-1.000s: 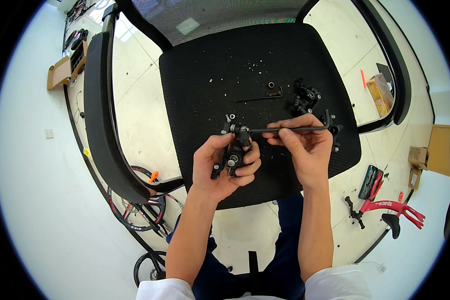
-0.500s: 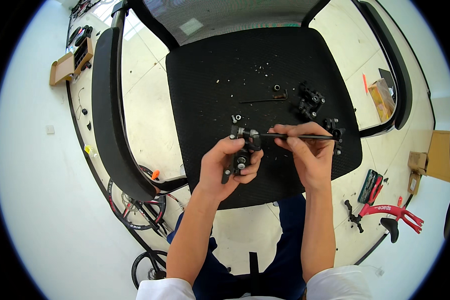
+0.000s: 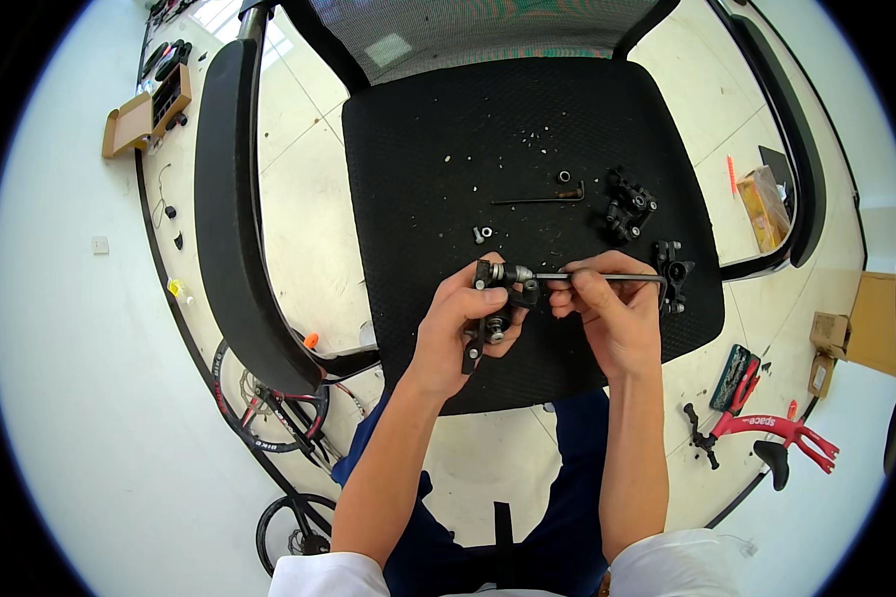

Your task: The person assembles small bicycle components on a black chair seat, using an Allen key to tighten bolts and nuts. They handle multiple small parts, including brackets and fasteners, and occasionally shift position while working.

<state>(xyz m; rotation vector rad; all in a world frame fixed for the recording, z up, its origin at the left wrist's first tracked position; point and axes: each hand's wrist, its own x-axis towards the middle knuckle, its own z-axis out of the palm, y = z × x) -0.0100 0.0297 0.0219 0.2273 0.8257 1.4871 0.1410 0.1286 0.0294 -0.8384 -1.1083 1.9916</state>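
Observation:
My left hand (image 3: pixel 450 326) is closed around a black bicycle brake caliper (image 3: pixel 495 325) with silver bolts, held above the front part of the chair seat. In my right hand (image 3: pixel 615 310), thumb and fingers pinch a long hex key (image 3: pixel 629 280) lying level. Its tip points left and meets the caliper's upper end; whether it sits inside a bolt I cannot tell. Right of that hand lies a black caliper part (image 3: pixel 673 276), and beyond it a second brake caliper (image 3: pixel 628 204). A smaller hex key (image 3: pixel 540 200), a small round nut (image 3: pixel 564 177) and a silver bolt (image 3: pixel 479 236) rest on the seat.
The black chair seat (image 3: pixel 418 149) carries light crumbs and has armrests at the left (image 3: pixel 231 219) and right (image 3: pixel 782 129). On the floor are a red bike frame (image 3: pixel 767 426), a green tool case (image 3: pixel 733 376), bicycle wheels (image 3: pixel 259 408) and an open cardboard box (image 3: pixel 129 126).
The hex key's tip has come against the caliper's upper end, and its short bent end now shows at the right. Both hands and the caliper shifted slightly; the whole view moved a little.

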